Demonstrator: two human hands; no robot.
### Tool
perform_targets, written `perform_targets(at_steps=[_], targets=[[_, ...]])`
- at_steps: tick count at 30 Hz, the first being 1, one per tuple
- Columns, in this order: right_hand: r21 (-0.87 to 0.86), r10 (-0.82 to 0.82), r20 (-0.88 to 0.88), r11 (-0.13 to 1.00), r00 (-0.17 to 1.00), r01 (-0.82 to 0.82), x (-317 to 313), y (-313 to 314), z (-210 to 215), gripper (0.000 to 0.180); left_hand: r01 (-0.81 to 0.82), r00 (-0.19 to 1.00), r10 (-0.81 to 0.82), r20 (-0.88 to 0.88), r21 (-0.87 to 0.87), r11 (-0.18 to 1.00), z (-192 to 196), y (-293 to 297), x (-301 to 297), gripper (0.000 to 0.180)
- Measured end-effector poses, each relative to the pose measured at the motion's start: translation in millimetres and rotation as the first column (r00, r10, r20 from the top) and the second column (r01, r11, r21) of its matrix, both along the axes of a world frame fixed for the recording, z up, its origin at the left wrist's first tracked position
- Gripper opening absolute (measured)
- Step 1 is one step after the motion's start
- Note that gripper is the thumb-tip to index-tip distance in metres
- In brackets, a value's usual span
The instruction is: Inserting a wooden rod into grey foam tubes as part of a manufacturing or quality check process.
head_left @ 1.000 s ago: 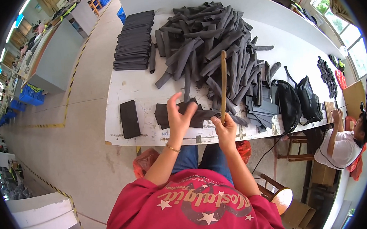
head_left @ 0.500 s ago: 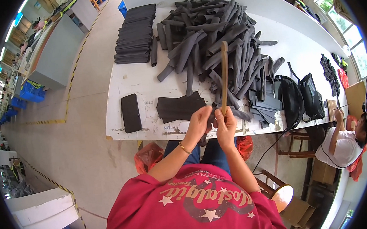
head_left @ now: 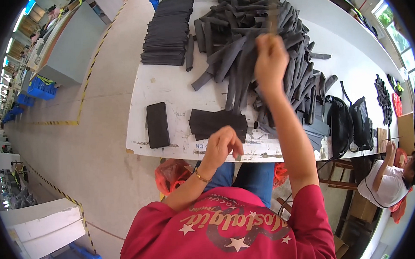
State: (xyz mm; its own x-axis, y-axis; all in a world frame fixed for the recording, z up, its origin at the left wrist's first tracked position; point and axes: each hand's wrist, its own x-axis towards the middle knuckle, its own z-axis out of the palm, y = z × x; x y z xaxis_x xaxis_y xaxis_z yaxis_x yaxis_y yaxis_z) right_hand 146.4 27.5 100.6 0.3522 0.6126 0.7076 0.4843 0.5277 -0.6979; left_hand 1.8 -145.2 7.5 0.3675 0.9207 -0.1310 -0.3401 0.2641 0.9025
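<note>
My right hand (head_left: 272, 65), smeared by motion, is closed around a thin tan stick (head_left: 273, 20) and reaches over a heap of dark grey fabric tubes (head_left: 241, 52). The stick is blurred and points away from me. Near the table's front edge, my left hand (head_left: 223, 145) hangs with its fingers loosely bent and apart, with nothing visible in them. Just beyond it lie several flat dark fabric pieces (head_left: 212, 123).
A neat stack of flat dark pieces (head_left: 167, 33) stands at the far left of the white table (head_left: 167, 84). A black phone (head_left: 158, 125) lies at the left. Black bags (head_left: 341, 122) sit at the right, with a seated person (head_left: 384, 181) beyond.
My hands have come apart. The right one has swung forward over the heap with the stick; the left stays by the edge, and the dark piece between them is out of sight.
</note>
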Motion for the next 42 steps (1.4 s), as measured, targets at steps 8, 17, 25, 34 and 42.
perform_targets(at_steps=[8, 17, 25, 34, 42], targets=[[-0.425, 0.106, 0.028, 0.902, 0.994, -0.084, 80.2, -2.0, -13.7, 0.028, 0.321, 0.564, 0.496, -0.661, 0.728, 0.606, -48.5, 75.2, -13.2, 0.014], [-0.865, 0.398, 0.138, 0.494, 0.907, -0.085, 184.1, -222.4, -60.5, 0.015, 0.243, 0.685, 0.430, -0.588, 0.741, 0.626, -42.1, 92.5, -22.7, 0.006], [-0.824, 0.467, 0.213, 0.557, 0.859, -0.099, 171.3, -228.5, -58.7, 0.016, 0.279, 0.676, 0.385, -0.628, 0.702, 0.655, -24.1, 80.3, -19.7, 0.006], [-0.757, 0.459, 0.228, 0.638, 0.859, -0.141, 168.8, -228.3, -56.4, 0.016, 0.300, 0.661, 0.416, -0.624, 0.728, 0.616, -7.3, 74.1, -22.1, 0.007], [-0.794, 0.464, 0.210, 0.595, 0.860, -0.127, 172.5, -235.5, -44.9, 0.016, 0.291, 0.669, 0.396, -0.629, 0.712, 0.639, -1.5, 77.0, -28.6, 0.006]])
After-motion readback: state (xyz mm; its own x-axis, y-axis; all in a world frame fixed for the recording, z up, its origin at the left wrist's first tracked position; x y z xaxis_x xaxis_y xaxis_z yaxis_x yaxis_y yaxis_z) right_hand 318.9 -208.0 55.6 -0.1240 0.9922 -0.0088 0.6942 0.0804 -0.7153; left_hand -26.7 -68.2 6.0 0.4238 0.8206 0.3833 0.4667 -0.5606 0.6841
